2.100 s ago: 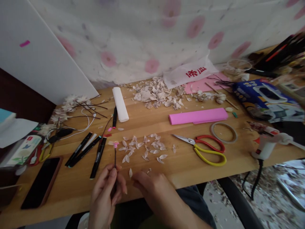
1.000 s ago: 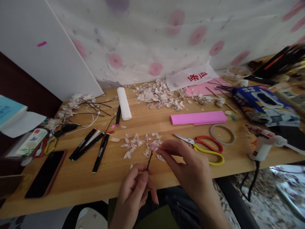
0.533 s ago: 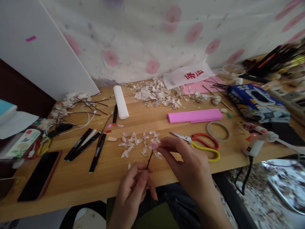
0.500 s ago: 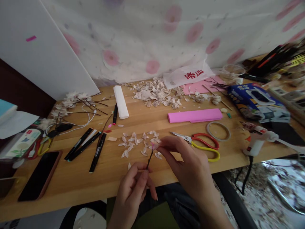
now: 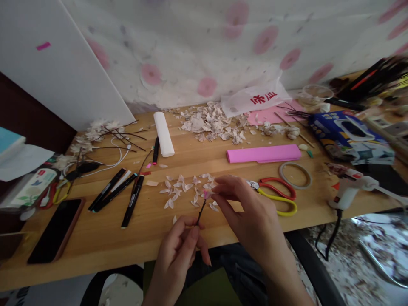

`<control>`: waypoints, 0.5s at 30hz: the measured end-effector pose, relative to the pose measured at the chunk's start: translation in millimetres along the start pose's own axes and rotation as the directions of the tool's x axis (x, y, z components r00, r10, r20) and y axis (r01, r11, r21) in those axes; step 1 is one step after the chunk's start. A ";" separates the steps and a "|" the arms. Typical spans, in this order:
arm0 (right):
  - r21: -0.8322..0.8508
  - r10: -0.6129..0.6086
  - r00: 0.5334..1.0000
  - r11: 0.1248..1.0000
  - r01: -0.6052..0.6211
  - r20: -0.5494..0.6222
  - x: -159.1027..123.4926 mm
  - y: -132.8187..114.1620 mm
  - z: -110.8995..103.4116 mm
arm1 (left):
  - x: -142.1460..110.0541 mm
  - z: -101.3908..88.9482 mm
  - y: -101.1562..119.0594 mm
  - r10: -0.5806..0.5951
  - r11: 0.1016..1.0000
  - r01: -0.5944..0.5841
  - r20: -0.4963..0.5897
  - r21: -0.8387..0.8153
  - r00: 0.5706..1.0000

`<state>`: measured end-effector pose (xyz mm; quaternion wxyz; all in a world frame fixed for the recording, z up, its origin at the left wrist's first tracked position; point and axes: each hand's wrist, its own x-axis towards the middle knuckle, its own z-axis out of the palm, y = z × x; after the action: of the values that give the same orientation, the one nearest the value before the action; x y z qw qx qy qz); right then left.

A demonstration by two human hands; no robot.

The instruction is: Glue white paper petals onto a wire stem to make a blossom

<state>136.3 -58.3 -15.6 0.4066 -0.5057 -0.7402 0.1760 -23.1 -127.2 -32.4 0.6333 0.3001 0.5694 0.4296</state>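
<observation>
Gripping stem (image 5: 202,211) in left hand (image 5: 180,248), above desk (image 5: 108,240) near loose petals (image 5: 185,186); pinching petal (image 5: 209,193) at pink tip (image 5: 205,194) with right hand (image 5: 251,210). Possibly prone to creasing under overtight pinching, or shifting from early release.

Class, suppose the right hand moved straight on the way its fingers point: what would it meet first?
Probably the pink tip of the dark stem held in the left hand; it sits just ahead of the right hand. Scattered petals show beyond, seemingly lower, though one view leaves depth unclear.
</observation>
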 end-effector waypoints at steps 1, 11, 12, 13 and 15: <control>-0.010 -0.001 1.000 1.000 0.001 0.000 0.0 -0.3 0.2 | 0.2 0.4 -0.2 0.006 1.000 -0.006 -0.004 0.005 1.000; 0.087 0.132 0.990 0.988 -0.128 -0.044 -1.9 1.7 0.4 | 5.7 -2.2 -3.3 -0.012 0.998 0.014 0.027 -0.059 1.000; 0.152 0.174 0.982 0.975 -0.161 -0.075 -2.6 2.6 -0.1 | 7.4 -3.7 -4.6 -0.021 0.995 0.024 0.040 -0.094 0.999; 0.228 0.218 0.971 0.955 -0.191 -0.099 -3.6 3.3 -0.1 | 9.3 -5.2 -6.2 -0.023 0.990 0.031 0.057 -0.135 0.998; 0.398 0.308 0.948 0.882 -0.252 -0.082 -6.1 3.5 2.1 | 12.9 -7.7 -10.7 -0.002 0.974 0.026 0.108 -0.224 0.994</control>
<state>137.8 -61.9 -21.8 0.5196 -0.5299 -0.5794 0.3371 -28.6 -121.4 -49.1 0.6958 0.2451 0.4845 0.4701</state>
